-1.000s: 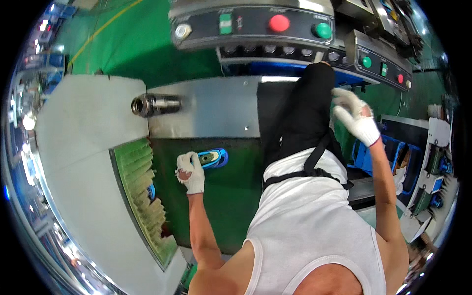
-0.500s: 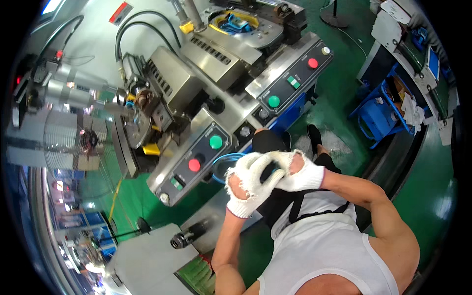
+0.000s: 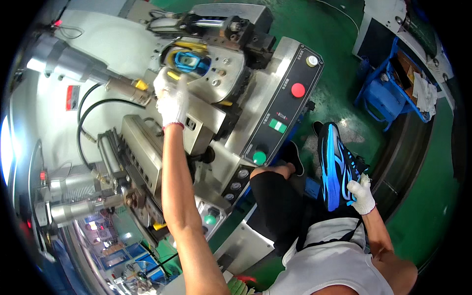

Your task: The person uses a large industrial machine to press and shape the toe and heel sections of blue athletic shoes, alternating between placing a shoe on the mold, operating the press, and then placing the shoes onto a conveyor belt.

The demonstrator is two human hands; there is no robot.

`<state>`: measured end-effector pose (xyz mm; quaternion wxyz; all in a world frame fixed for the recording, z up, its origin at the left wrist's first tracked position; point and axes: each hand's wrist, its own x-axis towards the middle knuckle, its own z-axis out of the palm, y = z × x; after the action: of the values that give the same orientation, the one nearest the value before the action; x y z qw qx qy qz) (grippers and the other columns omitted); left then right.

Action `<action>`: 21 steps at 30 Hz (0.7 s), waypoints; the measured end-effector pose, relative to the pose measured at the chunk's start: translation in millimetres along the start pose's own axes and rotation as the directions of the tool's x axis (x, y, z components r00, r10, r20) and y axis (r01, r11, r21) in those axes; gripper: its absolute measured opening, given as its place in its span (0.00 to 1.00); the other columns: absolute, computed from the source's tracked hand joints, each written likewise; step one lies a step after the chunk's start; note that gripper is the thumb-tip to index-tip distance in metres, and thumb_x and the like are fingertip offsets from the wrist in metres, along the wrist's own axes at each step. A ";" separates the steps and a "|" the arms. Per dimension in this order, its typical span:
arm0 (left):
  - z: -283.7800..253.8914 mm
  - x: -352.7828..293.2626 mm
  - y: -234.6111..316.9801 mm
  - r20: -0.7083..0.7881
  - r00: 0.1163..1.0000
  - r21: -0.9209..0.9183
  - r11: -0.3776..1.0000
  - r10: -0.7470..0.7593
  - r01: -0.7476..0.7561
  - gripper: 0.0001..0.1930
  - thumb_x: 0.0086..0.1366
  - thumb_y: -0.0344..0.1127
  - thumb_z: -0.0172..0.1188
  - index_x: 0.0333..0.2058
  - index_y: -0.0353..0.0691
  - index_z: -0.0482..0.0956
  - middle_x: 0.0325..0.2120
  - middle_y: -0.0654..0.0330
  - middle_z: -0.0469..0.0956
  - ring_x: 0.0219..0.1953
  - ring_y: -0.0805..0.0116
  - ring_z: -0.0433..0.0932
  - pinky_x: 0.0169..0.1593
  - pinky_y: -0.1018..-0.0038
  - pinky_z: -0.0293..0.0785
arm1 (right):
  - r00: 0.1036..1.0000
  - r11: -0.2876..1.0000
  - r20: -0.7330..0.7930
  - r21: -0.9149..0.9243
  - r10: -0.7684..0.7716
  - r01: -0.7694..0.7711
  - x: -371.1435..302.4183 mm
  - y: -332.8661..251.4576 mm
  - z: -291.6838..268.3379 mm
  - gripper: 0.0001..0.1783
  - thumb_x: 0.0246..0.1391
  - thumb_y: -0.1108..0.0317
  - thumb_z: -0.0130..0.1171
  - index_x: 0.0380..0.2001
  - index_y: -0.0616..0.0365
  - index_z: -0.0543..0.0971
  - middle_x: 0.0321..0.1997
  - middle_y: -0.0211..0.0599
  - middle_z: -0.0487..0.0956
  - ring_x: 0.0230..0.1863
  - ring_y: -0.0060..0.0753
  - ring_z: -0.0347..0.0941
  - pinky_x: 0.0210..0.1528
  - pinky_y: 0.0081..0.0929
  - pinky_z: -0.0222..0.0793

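Note:
My right hand point(image 3: 363, 194), in a white knit glove, grips a black and blue sports shoe point(image 3: 339, 164) by one end and holds it upright, its blue sole edge showing. My left hand point(image 3: 170, 101), gloved too, reaches over to the machine point(image 3: 199, 142) on the left. It is beside the machine's round metal station point(image 3: 230, 73), close to a small yellow piece. A bright blue item point(image 3: 189, 61) sits inside that station, within a yellow surround. Motion smears the left fingers, so their grip is unclear.
The sloping control panel point(image 3: 280, 105) has red, green and white buttons. Metal cylinders point(image 3: 69, 59) and black hoses point(image 3: 110, 101) stand at the left. To the right are a blue chair point(image 3: 383, 96) holding cloth and a box, and a workbench. The floor is green.
My hands, together in front of me before, are now apart. The left has moved forward and left to the machine; the right has moved right and holds the shoe. The view has shifted.

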<state>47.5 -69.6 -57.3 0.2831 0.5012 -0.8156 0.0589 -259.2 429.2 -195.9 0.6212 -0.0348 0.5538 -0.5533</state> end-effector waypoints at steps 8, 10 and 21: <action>103.3 85.5 -27.0 0.052 0.946 -0.052 0.945 -0.320 0.323 0.21 0.71 0.47 0.60 0.58 0.49 0.85 0.54 0.47 0.85 0.57 0.53 0.83 0.63 0.62 0.74 | 0.966 0.991 -0.248 -0.095 0.067 -0.093 52.8 31.9 -59.1 0.40 0.51 0.65 0.67 0.65 0.67 0.66 0.43 0.25 0.73 0.39 0.17 0.68 0.44 0.24 0.73; 111.5 84.9 -33.7 0.046 0.950 -0.201 0.928 -0.310 0.313 0.17 0.72 0.41 0.59 0.55 0.48 0.87 0.51 0.48 0.86 0.54 0.55 0.84 0.60 0.64 0.77 | 0.959 0.993 -0.271 -0.064 0.078 -0.099 52.7 28.8 -52.8 0.38 0.53 0.68 0.64 0.66 0.64 0.67 0.41 0.21 0.73 0.36 0.15 0.67 0.41 0.22 0.72; -27.4 30.5 79.3 -0.366 0.863 -0.574 0.814 -0.349 0.086 0.13 0.78 0.31 0.54 0.56 0.35 0.80 0.49 0.53 0.83 0.47 0.64 0.83 0.54 0.67 0.80 | 0.975 0.997 -0.218 -0.073 -0.040 0.025 23.7 8.3 -13.2 0.26 0.54 0.65 0.72 0.51 0.60 0.71 0.39 0.22 0.69 0.38 0.16 0.64 0.42 0.22 0.67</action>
<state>-19.2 -44.2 -3.7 0.6000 0.4656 -0.6441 -0.0908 -268.7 422.7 -221.7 0.5455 -0.0043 0.6375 -0.5440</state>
